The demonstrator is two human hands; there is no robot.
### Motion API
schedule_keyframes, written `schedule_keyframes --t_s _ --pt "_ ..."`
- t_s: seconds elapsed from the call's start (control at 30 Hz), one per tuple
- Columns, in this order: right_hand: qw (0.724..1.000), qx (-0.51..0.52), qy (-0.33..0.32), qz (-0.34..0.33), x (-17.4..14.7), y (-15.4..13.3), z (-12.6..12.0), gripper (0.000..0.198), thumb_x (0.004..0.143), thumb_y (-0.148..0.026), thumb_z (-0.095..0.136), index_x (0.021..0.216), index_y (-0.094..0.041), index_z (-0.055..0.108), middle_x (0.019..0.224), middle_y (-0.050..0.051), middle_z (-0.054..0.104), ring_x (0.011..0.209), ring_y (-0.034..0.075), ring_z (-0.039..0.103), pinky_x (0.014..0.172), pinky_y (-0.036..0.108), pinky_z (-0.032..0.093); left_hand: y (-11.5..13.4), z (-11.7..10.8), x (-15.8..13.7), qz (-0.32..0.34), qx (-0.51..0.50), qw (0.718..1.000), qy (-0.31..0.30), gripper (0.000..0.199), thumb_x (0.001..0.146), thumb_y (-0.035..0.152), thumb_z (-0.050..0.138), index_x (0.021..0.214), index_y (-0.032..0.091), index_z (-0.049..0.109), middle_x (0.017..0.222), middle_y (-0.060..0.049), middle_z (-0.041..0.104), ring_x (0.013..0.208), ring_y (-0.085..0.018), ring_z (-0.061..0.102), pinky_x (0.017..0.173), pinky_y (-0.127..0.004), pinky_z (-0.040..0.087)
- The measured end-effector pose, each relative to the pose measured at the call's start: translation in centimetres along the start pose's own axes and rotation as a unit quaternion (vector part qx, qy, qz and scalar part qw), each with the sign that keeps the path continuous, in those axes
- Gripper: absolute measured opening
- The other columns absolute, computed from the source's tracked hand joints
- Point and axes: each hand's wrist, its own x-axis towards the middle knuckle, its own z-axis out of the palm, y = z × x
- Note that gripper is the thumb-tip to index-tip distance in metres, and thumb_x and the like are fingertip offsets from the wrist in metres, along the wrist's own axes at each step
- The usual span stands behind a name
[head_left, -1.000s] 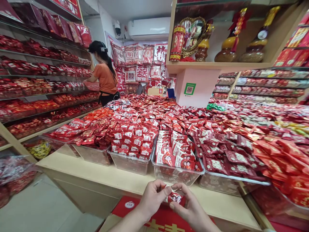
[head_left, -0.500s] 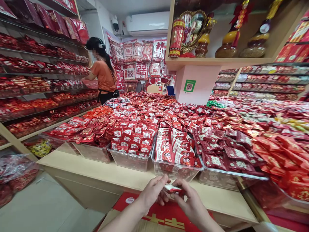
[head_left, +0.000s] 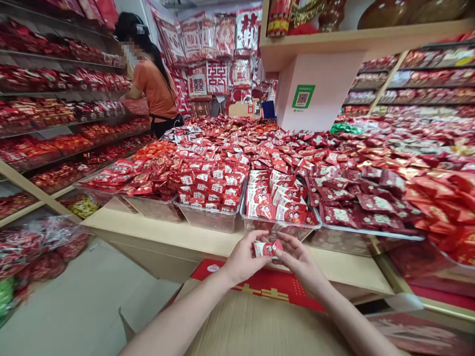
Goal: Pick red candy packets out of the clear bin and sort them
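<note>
A small red-and-white candy packet [head_left: 264, 248] with cartoon figures is held between my two hands, its printed face toward me. My left hand [head_left: 242, 260] closes around its left end. The fingers and thumb of my right hand [head_left: 302, 262] grip its right end. Just beyond my hands stands a clear plastic bin [head_left: 282, 224] filled with upright rows of similar red-and-white packets [head_left: 290, 203]. Below my hands is a red box panel with gold characters [head_left: 260, 291].
More clear bins line the wooden counter edge [head_left: 148, 231], with white-printed red packets [head_left: 210, 185] and maroon packets [head_left: 374, 202]. A person in an orange top [head_left: 156, 89] stands by the left shelves. A wooden cabinet [head_left: 326, 42] overhangs the display. Plastic bags [head_left: 44, 247] lie on the floor.
The view has tilted downward. My hands have turned the packet from nearly edge-on so its printed face shows, and both still hold it. The person at the shelves stays in place.
</note>
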Motion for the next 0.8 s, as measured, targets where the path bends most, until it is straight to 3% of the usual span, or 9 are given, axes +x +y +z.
schedule_keyframes --t_s 0.13,0.27,0.6,0.8 --pt "0.999 -0.036 0.011 -0.002 0.16 0.32 -0.04 0.030 0.064 -0.031 0.069 0.086 -0.020 0.052 0.075 0.000 0.059 0.067 0.012 0.053 0.061 0.026 0.045 -0.08 0.01 0.17 -0.004 -0.038 0.999 0.009 0.058 0.067 0.021 0.063 0.119 0.018 0.038 0.099 -0.007 0.052 0.085 -0.015 0.055 0.078 -0.029 0.043" --pt "0.998 -0.061 0.001 -0.015 0.08 0.28 -0.02 0.026 0.063 -0.032 0.069 0.077 -0.019 0.051 0.065 -0.004 0.056 0.060 0.009 0.049 0.055 0.022 0.040 0.06 -0.28 0.44 -0.050 -0.053 0.997 0.021 0.048 0.065 0.025 0.065 0.108 0.013 0.046 0.088 -0.006 0.058 0.078 -0.014 0.056 0.072 -0.028 0.044" --pt "0.999 -0.054 -0.004 -0.008 -0.09 -0.16 -0.05 0.021 0.063 -0.030 0.070 0.066 -0.017 0.054 0.072 -0.001 0.064 0.062 0.009 0.051 0.059 0.022 0.039 0.26 -0.39 0.47 -0.067 -0.063 0.994 0.052 0.038 0.056 0.026 0.071 0.087 0.012 0.056 0.069 -0.001 0.060 0.063 -0.012 0.054 0.063 -0.025 0.043" --pt "0.998 -0.055 0.029 -0.034 0.17 -0.04 -0.03 0.022 0.062 -0.033 0.070 0.063 -0.017 0.055 0.063 -0.002 0.060 0.057 0.008 0.049 0.056 0.022 0.038 0.26 -0.34 0.54 -0.075 -0.118 0.989 0.041 0.042 0.061 0.027 0.069 0.096 0.013 0.052 0.076 -0.001 0.060 0.069 -0.010 0.054 0.067 -0.024 0.044"
